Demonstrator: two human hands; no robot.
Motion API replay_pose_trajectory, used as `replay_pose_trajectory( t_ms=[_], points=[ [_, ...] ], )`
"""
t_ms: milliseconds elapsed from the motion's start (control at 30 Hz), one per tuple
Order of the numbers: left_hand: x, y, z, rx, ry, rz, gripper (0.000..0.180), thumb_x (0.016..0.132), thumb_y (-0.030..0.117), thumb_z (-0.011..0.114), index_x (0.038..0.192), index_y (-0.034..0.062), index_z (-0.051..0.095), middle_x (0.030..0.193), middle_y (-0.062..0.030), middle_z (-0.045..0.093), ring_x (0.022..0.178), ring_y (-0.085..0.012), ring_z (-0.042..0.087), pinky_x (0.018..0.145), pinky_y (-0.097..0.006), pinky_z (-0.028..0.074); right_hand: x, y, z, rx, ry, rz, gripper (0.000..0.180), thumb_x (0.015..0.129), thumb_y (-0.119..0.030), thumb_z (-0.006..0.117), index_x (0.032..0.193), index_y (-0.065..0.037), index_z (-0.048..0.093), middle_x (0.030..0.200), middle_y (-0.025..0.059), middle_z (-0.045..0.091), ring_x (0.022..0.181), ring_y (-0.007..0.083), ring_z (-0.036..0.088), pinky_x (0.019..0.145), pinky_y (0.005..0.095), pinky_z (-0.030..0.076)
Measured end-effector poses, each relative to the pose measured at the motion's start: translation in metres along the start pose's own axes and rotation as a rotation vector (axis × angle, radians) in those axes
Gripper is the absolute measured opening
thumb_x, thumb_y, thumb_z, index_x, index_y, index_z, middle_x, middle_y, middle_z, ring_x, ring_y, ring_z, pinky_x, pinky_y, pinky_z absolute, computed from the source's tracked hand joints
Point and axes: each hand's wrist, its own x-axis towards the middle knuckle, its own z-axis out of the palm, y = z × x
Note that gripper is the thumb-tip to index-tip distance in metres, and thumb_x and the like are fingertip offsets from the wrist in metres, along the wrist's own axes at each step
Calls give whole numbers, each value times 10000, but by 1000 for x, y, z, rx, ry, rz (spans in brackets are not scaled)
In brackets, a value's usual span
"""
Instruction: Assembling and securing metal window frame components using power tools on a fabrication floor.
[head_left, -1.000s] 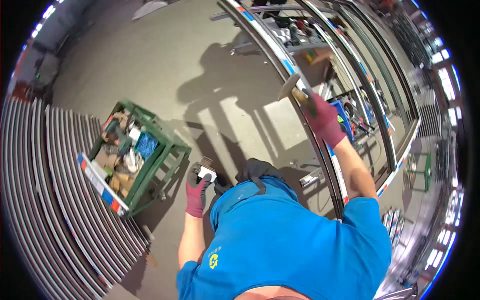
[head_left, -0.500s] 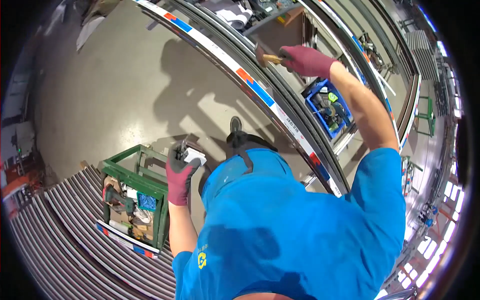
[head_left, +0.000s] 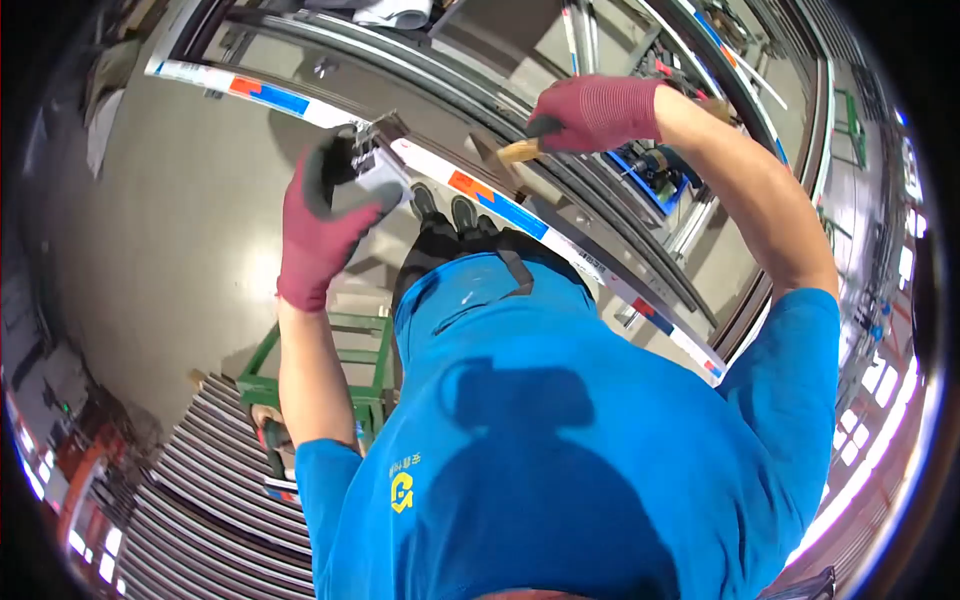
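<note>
My left hand (head_left: 325,215), in a dark red glove, holds a small grey metal fitting (head_left: 370,168) against a long aluminium frame profile (head_left: 500,205) covered in white film with blue and orange patches. My right hand (head_left: 598,112), also gloved, grips the wooden handle of a tool (head_left: 522,150), probably a hammer, just above the same profile. The tool's head is hidden behind the hand. My blue shirt fills the lower middle of the view.
A green metal cart (head_left: 345,375) stands on the grey floor at my left side. Stacked grey profiles (head_left: 215,510) lie at the lower left. More frame rails and a blue bin (head_left: 655,175) sit beyond the profile.
My left hand has risen from waist height beside the green cart up to the profile, carrying the fitting. My right hand with the tool has stayed near the profile. The view tilted downward.
</note>
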Motion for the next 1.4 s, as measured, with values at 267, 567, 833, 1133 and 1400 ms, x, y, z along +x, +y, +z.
replay_pose_trajectory(
  t_ms=[267, 567, 833, 1133, 1400],
  points=[
    [123, -34, 60, 148, -650, -120, 793, 823, 341, 876, 1471, 15, 554, 1369, -175, 676, 1258, -288, 648, 1087, -395, 507, -75, 38, 54, 290, 438, 174, 367, 997, -239, 653, 1308, -44, 673, 1174, 164, 712, 1108, 359, 672, 991, 461, 525],
    [128, -67, 148, 460, -1147, -318, 561, 855, 411, 836, 1189, -6, 665, 1096, -197, 740, 960, -300, 716, 867, -435, 594, -139, 17, 144, 1261, 661, 599, 446, 1033, -312, 664, 1371, -21, 648, 967, 29, 679, 847, 95, 590, 724, 271, 495],
    [122, -34, 157, 489, -1160, -261, 739, 690, 417, 930, 1222, -15, 654, 1081, -217, 731, 999, -302, 716, 908, -419, 561, -111, 30, 190, 1551, 633, 481, 587, 999, -201, 696, 1541, -71, 513, 1172, 77, 690, 970, 123, 651, 804, 289, 541],
    [116, -52, 162, 573, -1094, -408, 849, 639, 311, 968, 1348, -6, 627, 1218, -189, 747, 1129, -278, 722, 999, -392, 554, -61, 46, 185, 1172, 623, 385, 513, 1030, -354, 662, 1474, -105, 598, 1371, 240, 649, 1331, 397, 588, 1156, 441, 435],
    [121, -43, 163, 604, -1105, -323, 795, 638, 340, 959, 1304, 30, 655, 1193, -198, 736, 1121, -347, 710, 982, -428, 551, -59, 80, 159, 1257, 558, 414, 499, 1035, -314, 636, 1464, -63, 595, 1297, 236, 684, 1268, 382, 625, 1113, 443, 464]
  ],
)
